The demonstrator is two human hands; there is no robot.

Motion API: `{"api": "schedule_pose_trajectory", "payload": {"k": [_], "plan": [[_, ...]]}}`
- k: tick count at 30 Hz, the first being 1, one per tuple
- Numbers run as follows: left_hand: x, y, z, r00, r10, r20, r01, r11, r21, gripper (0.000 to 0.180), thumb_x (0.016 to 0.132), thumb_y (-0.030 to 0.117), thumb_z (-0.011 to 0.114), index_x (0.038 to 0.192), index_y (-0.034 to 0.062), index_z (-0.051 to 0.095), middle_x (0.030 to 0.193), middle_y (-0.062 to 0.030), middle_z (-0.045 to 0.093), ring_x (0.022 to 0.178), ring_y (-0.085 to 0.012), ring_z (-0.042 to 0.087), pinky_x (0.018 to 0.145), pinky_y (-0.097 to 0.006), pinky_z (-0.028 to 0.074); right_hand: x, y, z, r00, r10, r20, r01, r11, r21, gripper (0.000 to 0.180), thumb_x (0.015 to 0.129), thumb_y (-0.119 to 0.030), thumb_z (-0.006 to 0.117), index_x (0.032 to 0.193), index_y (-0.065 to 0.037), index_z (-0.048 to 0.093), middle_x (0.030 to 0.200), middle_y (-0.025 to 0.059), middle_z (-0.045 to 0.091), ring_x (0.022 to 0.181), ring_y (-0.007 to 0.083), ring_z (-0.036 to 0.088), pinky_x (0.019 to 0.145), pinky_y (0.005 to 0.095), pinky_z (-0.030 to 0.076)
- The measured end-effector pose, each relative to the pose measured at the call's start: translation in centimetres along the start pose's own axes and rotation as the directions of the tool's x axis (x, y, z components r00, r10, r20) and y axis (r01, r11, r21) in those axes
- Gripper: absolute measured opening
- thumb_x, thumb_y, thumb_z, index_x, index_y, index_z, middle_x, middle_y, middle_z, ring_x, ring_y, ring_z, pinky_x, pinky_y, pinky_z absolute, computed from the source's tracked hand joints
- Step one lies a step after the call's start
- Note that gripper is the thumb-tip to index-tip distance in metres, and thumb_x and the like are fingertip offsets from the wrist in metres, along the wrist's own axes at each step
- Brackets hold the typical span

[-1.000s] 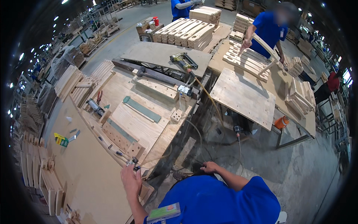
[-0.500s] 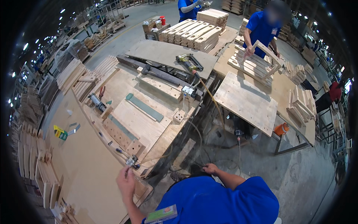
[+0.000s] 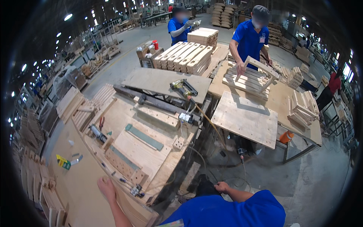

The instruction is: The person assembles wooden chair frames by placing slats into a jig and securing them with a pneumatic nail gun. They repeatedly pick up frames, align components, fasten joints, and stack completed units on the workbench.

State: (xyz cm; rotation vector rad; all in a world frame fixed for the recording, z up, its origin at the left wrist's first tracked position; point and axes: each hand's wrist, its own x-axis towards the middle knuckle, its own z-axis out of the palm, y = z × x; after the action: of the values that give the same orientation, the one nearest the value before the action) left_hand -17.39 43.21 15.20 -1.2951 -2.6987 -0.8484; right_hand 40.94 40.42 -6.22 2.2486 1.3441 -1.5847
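My left hand (image 3: 107,188) is over the tan board surface (image 3: 81,181), its fingers curled in; nothing shows in them. To its right is a metal valve (image 3: 136,189) with thin hoses, at the near corner of a wooden jig (image 3: 166,166). Green strips (image 3: 144,137) lie on the jig, and a drilled wood block (image 3: 123,162) is along its left side. Beside my dark trousers, my right hand (image 3: 222,187) is low and closed; anything inside its fingers is hidden.
A nail gun (image 3: 183,88) lies on the grey board behind the jig. Across the gap, a co-worker (image 3: 250,41) handles a wooden frame (image 3: 264,72). Stacked slatted parts (image 3: 185,55) stand farther back. Hoses (image 3: 206,162) trail toward the floor. A yellow-green box (image 3: 63,162) sits left.
My left hand has moved left, away from the valve and over the tan board. My right hand stays low at my side. The view has tipped up, showing more of the co-workers.
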Motion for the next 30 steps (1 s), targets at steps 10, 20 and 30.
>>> {"api": "schedule_pose_trajectory", "payload": {"k": [10,20,30], "plan": [[2.0,4.5,3.8,0.923,-0.38,-0.063,0.359,0.788,0.5,0.076,0.106,0.052,0.053,0.161,0.0011,0.04,0.167,-0.0222,0.037,0.157,-0.0385,0.03,0.125,-0.056,0.03,5.2,-2.6,-8.0,0.999,-0.036,-0.009,0.036,0.999,-0.033,0.048,0.1,-0.044,0.06,0.13,-0.009,0.074,0.132,0.0189,0.073,0.124,0.037,0.068,0.106,0.046,0.052],[1.6,7.2,3.6,0.976,0.199,-0.093,-0.078,0.71,0.7,0.071,0.104,0.057,0.055,0.155,0.0077,0.052,0.15,-0.0207,0.059,0.132,-0.0377,0.06,0.112,-0.063,0.046,3.6,2.5,-19.6,0.926,-0.154,0.346,0.303,0.847,-0.436,0.061,0.099,-0.043,0.059,0.154,-0.016,0.056,0.143,0.0227,0.066,0.134,0.0431,0.061,0.111,0.0494,0.05],[1.2,8.8,4.4,0.956,0.224,-0.192,0.016,0.611,0.791,0.063,0.095,0.057,0.063,0.125,0.0014,0.067,0.127,-0.0227,0.067,0.113,-0.0397,0.067,0.086,-0.054,0.059,-3.9,2.6,-22.1,0.808,-0.559,0.186,0.573,0.819,-0.025,0.091,0.099,-0.046,0.065,0.172,-0.019,0.019,0.167,0.0233,0.036,0.148,0.0449,0.045,0.119,0.0521,0.041]]}}
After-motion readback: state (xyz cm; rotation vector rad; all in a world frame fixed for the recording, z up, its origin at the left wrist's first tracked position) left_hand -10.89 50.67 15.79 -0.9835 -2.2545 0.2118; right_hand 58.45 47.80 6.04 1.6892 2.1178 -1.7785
